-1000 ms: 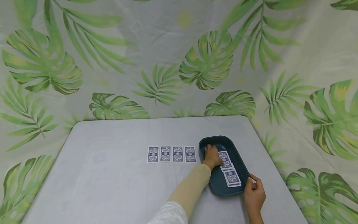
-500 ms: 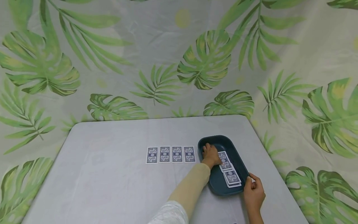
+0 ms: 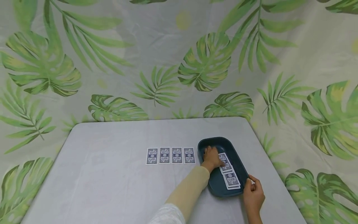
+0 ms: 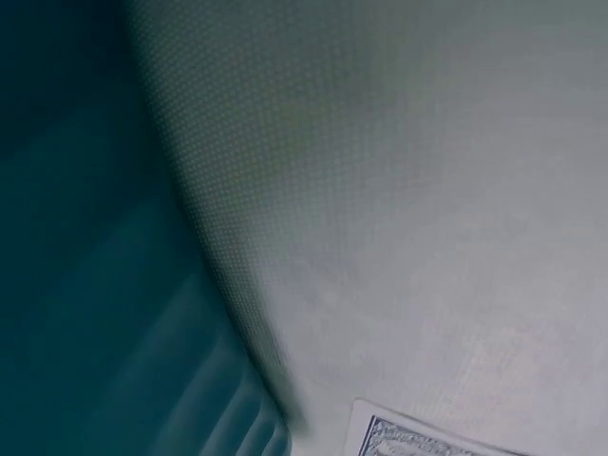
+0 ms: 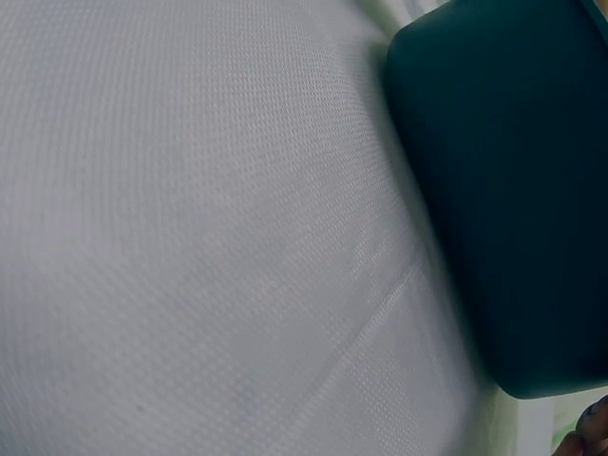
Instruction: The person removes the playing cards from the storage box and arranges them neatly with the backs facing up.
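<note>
My left hand reaches into a dark teal tray at the right of the table. Its thumb lies at the edge of a face-down playing card, and its fingers lie on the left near the inner wall; I cannot tell whether they pinch anything. Nearer me in the tray, another blue-backed card overlaps others. The right hand pinches the tray's rim at the near right corner, thumb and curled fingers round it. In the right wrist view the tray's outer wall fills the right side, with fingers at the bottom corner.
Several face-down playing cards lie in an even row left of the tray, on the white-covered table. A leaf-printed curtain hangs behind and beside the table. One card's corner shows low in the left wrist view.
Both hands and the tray stay in place. The view shifts slightly, and the left hand's fingers move only a little inside the tray.
</note>
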### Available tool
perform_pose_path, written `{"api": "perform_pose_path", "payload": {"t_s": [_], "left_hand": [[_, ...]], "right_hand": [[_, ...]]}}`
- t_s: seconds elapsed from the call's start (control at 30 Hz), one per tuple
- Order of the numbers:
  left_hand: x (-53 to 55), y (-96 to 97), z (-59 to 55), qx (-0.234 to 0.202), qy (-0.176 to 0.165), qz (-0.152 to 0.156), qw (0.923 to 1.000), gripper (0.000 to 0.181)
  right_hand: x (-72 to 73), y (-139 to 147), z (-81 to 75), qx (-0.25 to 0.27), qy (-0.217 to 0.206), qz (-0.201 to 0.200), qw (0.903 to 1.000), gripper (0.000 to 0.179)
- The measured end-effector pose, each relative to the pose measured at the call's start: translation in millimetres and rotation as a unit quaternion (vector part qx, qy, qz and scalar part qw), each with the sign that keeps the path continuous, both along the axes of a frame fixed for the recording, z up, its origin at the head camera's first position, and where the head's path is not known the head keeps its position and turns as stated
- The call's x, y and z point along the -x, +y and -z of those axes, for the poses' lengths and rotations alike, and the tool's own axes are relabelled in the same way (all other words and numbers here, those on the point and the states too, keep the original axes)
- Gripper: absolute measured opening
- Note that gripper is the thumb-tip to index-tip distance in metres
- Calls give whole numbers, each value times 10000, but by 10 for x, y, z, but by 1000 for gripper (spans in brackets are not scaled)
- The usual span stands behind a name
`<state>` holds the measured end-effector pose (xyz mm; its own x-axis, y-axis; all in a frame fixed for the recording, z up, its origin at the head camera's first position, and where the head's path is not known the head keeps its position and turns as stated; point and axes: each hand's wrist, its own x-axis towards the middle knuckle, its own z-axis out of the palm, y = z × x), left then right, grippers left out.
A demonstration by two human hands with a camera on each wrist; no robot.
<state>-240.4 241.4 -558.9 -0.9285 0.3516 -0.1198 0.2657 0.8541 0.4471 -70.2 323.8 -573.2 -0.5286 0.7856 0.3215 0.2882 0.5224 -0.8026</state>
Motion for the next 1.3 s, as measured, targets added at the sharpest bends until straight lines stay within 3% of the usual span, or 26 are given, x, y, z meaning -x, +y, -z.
{"api": "perform_pose_path", "payload": {"t_s": [0.13, 0.27, 0.67, 0.8, 1.0, 1.2, 1.3], "left_hand": [[-35, 10, 14, 399, 220, -91, 9989, 96], [-47, 6, 14, 687, 315, -82, 9971, 98], [13, -19, 35, 543, 223, -102, 9982, 91], [40, -28, 30, 252, 286, -139, 9992, 71], [46, -100, -110, -665, 386, -57, 9970, 22], [53, -171, -214, -1694, 18, 25, 9855, 12], [64, -217, -267, -2137, 14, 91, 9769, 9]], "right_hand": [[-7, -5, 2, -57, 33, -1, 10000, 19], [-2, -10, 7, -64, 9, -17, 10000, 19], [19, -41, 11, -35, 44, -61, 10000, 19], [20, -54, 7, -59, 74, -55, 9999, 19], [27, -48, -11, -69, 177, -79, 9998, 19], [12, -14, 13, -16, 192, -44, 9998, 19], [-2, 4, 16, -15, 195, -18, 9998, 19]]}}
